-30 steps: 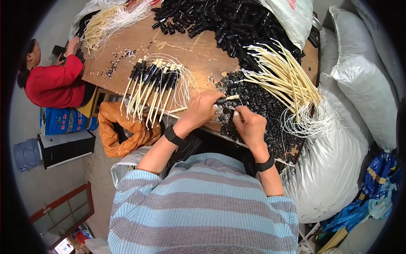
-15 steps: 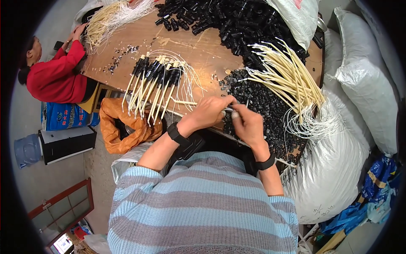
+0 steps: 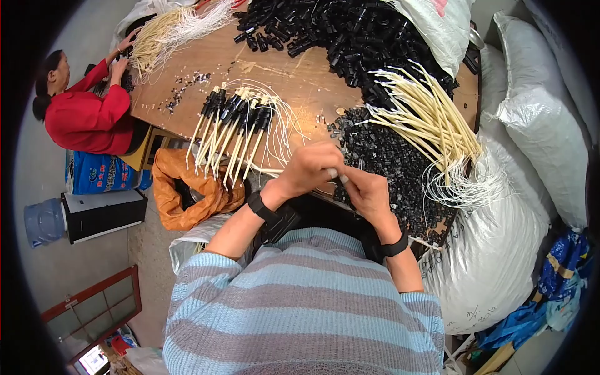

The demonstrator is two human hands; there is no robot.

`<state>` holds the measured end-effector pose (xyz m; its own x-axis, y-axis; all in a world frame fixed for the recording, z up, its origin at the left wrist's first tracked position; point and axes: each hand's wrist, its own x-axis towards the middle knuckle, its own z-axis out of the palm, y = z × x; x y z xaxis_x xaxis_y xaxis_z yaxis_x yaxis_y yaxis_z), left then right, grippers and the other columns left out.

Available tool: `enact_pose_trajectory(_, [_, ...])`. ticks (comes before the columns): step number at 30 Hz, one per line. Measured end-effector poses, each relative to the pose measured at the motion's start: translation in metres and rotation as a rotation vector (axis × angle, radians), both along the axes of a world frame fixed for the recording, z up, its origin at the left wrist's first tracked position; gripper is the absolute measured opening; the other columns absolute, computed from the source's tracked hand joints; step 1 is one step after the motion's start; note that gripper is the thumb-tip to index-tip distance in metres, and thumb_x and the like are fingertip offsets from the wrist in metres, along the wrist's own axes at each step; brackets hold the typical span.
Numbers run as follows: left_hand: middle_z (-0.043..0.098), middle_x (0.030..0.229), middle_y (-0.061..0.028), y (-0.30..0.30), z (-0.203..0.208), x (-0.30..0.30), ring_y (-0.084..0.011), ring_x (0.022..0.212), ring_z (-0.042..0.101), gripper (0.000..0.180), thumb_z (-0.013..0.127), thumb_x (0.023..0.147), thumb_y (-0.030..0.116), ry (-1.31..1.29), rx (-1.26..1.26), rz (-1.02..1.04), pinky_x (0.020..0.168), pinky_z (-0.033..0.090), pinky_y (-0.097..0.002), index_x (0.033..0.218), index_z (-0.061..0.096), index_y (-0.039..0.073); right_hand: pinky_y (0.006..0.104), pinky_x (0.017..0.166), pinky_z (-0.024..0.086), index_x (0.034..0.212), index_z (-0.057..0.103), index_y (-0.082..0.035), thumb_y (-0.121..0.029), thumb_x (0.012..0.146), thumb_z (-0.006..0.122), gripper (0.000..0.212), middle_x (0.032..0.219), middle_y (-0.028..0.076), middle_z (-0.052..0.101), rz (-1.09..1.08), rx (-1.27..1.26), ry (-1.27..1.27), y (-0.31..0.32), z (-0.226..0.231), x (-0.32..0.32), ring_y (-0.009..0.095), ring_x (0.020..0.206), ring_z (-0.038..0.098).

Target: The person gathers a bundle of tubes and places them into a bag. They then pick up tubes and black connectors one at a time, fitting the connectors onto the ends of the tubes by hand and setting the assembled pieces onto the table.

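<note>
Above the near table edge, my left hand (image 3: 312, 167) and my right hand (image 3: 371, 192) meet at the fingertips, both closed. From the left hand a cream sleeved wire (image 3: 267, 169) sticks out to the left. My right thumb and fingers pinch at its hidden end; whatever small piece is there is covered by the fingers. Left of my hands lies a row of black sockets (image 3: 232, 112) with cream sleeved leads pointing toward me. Small black parts (image 3: 400, 159) are heaped beside and beyond my right hand. A bundle of cream sleeved wires (image 3: 431, 115) rests across that heap.
Black plastic housings (image 3: 350, 37) are piled at the table's far side. White sacks (image 3: 487, 250) crowd the right. An orange bag (image 3: 178, 209) stands below the left edge. At far left a co-worker in red (image 3: 87, 119) handles another wire bundle (image 3: 153, 44).
My fingertips have drawn tighter together, and the thin bit that showed between them is now hidden. The co-worker's one hand has reached farther over the wire bundle. The view has shifted slightly.
</note>
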<state>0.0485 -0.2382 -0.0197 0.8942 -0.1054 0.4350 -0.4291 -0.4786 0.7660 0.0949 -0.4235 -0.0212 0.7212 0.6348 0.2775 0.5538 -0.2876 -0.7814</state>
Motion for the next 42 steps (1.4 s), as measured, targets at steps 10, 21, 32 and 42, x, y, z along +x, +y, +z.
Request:
enact_pose_trajectory(10, [0.06,0.079,-0.0114,0.039,-0.043,0.046,-0.0256,0.071,0.06,0.029,0.065,0.067,-0.006,0.247,0.316,0.388,0.065,0.048,-0.035,0.095,0.06,0.003,0.0227,0.05,0.036,0.093,0.068,-0.002,-0.008,0.085,0.062,0.012,0.059,-0.001,0.052,-0.253,-0.032,0.244,-0.018,-0.006,0.004,0.004,0.054,0.044])
enact_pose_trajectory(21, [0.062,0.081,-0.0163,0.029,-0.049,0.044,-0.0284,0.074,0.061,0.026,0.064,0.068,-0.005,0.136,0.351,0.535,0.066,0.049,-0.0346,0.094,0.062,0.0,0.0208,0.05,0.03,0.09,0.068,0.0,-0.008,0.086,0.062,0.011,0.06,-0.007,0.046,-0.267,-0.032,0.406,-0.012,-0.011,0.011,0.002,0.056,0.036])
enact_pose_trajectory(32, [0.055,0.079,0.0036,-0.041,-0.005,0.022,-0.0021,0.069,0.048,0.017,0.059,0.071,-0.008,0.448,-0.443,0.21,0.06,0.04,-0.0188,0.083,0.067,0.002,0.0368,0.049,0.044,0.088,0.067,-0.009,-0.011,0.084,0.063,0.006,0.064,0.013,0.06,-0.41,-0.065,-0.047,-0.001,-0.017,0.008,0.03,0.053,0.059])
enact_pose_trajectory(42, [0.06,0.075,-0.0003,-0.026,-0.004,0.018,-0.0076,0.067,0.054,0.013,0.059,0.072,-0.003,0.404,-0.151,0.38,0.061,0.042,-0.0218,0.081,0.067,0.003,0.0296,0.05,0.046,0.094,0.068,-0.01,-0.009,0.09,0.059,0.01,0.078,0.007,0.07,-0.245,0.216,0.515,-0.009,-0.009,0.004,0.019,0.058,0.064])
